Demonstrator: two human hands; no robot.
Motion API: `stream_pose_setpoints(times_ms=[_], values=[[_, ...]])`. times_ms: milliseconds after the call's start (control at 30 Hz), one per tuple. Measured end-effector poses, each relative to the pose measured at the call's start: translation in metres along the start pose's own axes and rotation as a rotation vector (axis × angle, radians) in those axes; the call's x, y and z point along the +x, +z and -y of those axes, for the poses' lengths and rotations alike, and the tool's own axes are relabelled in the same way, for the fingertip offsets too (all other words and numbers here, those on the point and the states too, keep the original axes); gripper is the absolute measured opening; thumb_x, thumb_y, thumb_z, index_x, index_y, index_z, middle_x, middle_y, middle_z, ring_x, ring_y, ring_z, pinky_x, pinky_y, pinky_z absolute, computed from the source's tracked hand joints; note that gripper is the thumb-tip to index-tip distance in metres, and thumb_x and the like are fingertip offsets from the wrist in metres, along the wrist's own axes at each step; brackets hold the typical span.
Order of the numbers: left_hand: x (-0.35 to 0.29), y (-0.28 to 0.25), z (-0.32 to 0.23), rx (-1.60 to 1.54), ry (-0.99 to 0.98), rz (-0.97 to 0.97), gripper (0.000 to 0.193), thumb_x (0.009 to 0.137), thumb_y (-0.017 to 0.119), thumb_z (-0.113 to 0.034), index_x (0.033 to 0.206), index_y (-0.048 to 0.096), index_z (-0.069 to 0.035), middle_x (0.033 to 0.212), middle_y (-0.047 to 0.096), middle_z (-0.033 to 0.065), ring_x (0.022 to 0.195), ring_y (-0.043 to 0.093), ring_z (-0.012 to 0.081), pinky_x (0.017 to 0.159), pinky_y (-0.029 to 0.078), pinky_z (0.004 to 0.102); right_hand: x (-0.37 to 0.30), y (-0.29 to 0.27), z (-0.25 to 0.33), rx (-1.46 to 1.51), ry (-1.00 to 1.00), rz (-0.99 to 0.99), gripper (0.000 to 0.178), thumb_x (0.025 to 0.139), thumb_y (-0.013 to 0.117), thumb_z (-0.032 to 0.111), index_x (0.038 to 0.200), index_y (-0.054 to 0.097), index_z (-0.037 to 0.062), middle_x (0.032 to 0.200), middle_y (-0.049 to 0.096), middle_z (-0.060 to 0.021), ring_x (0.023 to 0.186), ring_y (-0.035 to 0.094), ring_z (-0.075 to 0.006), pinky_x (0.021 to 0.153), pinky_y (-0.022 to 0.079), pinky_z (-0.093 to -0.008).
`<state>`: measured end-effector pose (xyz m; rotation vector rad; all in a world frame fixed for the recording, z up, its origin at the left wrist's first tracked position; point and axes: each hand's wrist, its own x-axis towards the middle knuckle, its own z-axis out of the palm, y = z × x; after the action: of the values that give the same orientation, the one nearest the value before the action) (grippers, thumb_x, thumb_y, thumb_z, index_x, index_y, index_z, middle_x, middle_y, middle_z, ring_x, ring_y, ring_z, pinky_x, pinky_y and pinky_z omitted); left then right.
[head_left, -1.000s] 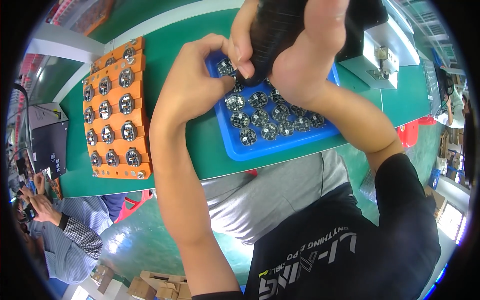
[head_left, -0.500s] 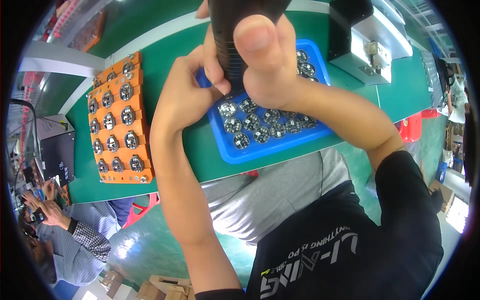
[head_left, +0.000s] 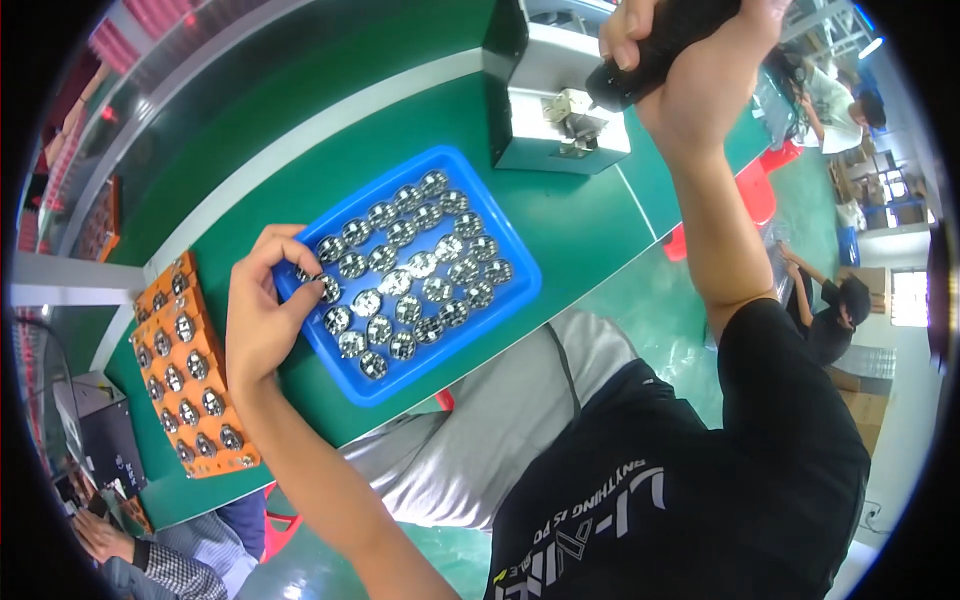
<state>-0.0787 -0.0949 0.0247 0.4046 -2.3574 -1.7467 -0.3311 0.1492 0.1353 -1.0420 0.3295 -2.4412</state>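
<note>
My left hand (head_left: 262, 310) reaches over the left rim of a blue tray (head_left: 520, 235). Its thumb and fingers pinch a small round circuit board (head_left: 326, 290) at the tray's left side. Rows of similar round circuit boards (head_left: 402, 310) lie in the tray. Up at the right, my right hand (head_left: 700, 100) is wrapped round a black power screwdriver (head_left: 650, 65). The tool's lower end is close to the metal fitting (head_left: 572, 118) on the front of a white and black box-shaped machine (head_left: 540, 85). Whether the two touch is unclear.
An orange fixture board (head_left: 170, 350) holding several round boards lies left of the tray on the green table (head_left: 330, 430). Beyond it stands a grey and black box (head_left: 98, 425). A co-worker's hands (head_left: 103, 538) are at lower left. Red stools (head_left: 755, 195) stand past the table's right edge.
My right hand has carried the screwdriver from above the tray to the machine at the right. My left hand has moved to the tray's left side. The view has shifted, showing the whole tray.
</note>
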Motion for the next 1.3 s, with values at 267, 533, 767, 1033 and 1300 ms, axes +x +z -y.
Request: stream_pose_setpoints(times_ms=[267, 533, 767, 1033, 1300], values=[[0.004, 0.000, 0.004, -0.054, -0.023, 0.004, 0.019, 0.075, 0.064, 0.015, 0.084, 0.060, -0.001, 0.119, 0.059, 0.0114, 0.106, 0.056, 0.0179, 0.093, 0.044, 0.0283, -0.006, -0.041, 0.002, -0.190, -0.145, 0.107, 0.060, 0.107, 0.032, 0.065, 0.117, 0.048, 0.0081, 0.055, 0.050, -0.0078, 0.039, 0.048, -0.0188, 0.041, 0.042, -0.0310], [-0.004, -0.004, 0.007, -0.162, -0.007, -0.018, 0.024, 0.080, 0.065, 0.013, 0.099, 0.061, 0.000, 0.127, 0.063, 0.0145, 0.112, 0.059, 0.0186, 0.099, 0.045, 0.0310, -0.015, -0.042, -0.010, 0.162, 0.091, 0.132, 0.057, 0.107, 0.032, 0.066, 0.112, 0.046, 0.0114, 0.053, 0.047, -0.0057, 0.036, 0.046, -0.0175, 0.039, 0.041, -0.0298], [0.002, -0.002, 0.003, -0.298, -0.013, -0.120, 0.037, 0.079, 0.068, 0.009, 0.115, 0.060, 0.004, 0.123, 0.069, 0.0171, 0.109, 0.065, 0.0196, 0.098, 0.051, 0.0332, -0.031, 0.039, -0.095, -0.233, 0.125, 0.025, 0.079, 0.095, 0.028, 0.084, 0.119, 0.045, 0.0111, 0.052, 0.048, -0.0096, 0.037, 0.046, -0.0215, 0.042, 0.042, -0.0331], [-0.008, -0.005, 0.009, -0.184, 0.087, -0.032, 0.062, 0.068, 0.065, 0.011, 0.129, 0.054, 0.002, 0.122, 0.063, 0.0106, 0.119, 0.057, 0.0185, 0.108, 0.041, 0.0310, -0.056, 0.057, -0.192, -0.324, 0.194, -0.115, 0.039, 0.104, 0.063, 0.038, 0.113, 0.051, 0.0028, 0.068, 0.057, -0.0070, 0.050, 0.051, -0.0102, 0.046, 0.041, -0.0234], [-0.015, -0.010, 0.003, -0.122, -0.030, -0.024, 0.074, 0.067, 0.066, 0.011, 0.137, 0.049, 0.001, 0.123, 0.059, 0.0091, 0.121, 0.054, 0.0203, 0.111, 0.037, 0.0313, -0.060, 0.058, -0.196, -0.273, 0.311, -0.051, 0.033, 0.103, 0.066, 0.032, 0.111, 0.051, 0.0035, 0.074, 0.057, -0.0003, 0.053, 0.050, -0.0042, 0.048, 0.041, -0.0217]])
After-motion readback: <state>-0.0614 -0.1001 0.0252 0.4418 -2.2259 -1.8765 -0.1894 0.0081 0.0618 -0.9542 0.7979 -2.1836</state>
